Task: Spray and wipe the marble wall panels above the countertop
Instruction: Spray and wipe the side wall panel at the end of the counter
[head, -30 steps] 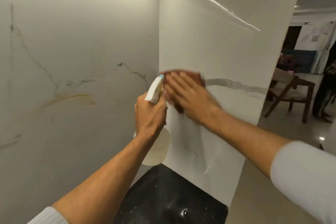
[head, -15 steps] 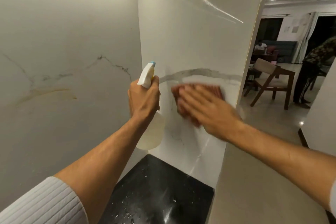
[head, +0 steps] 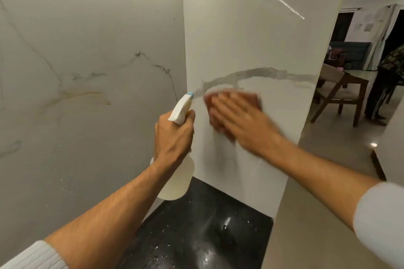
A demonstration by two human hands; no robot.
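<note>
- I judged the task to be mid-way, with the wiping step in hand on the side panel (head: 247, 35), right of the corner.
- The cloth (head: 255, 98) lay on that panel just below the grey vein, at about mid-height. The part under it was blurred, so I could not tell how much of the panel was already clean.
- The back panel (head: 87, 28) carried fine droplets (head: 65, 181) low down. I took this to mean it was sprayed but not yet wiped there.
- A yellowish streak (head: 87, 95) showed on the back panel. I could not tell whether it was dirt or veining.
- The black countertop (head: 251, 225) below the corner was spotted with water.
- Left to do, in my judgement: the rest of the side panel and the wet lower part of the back panel.
- The left hand (head: 173, 135) was wrapped round the neck of the spray bottle (head: 177, 179). It held the bottle upright near the corner, nozzle toward the side panel and clear of both panels. I could not see a finger on the trigger.
- The right hand (head: 240, 120) was flat, fingers straight and close together, pressing the cloth against the side panel.
</note>
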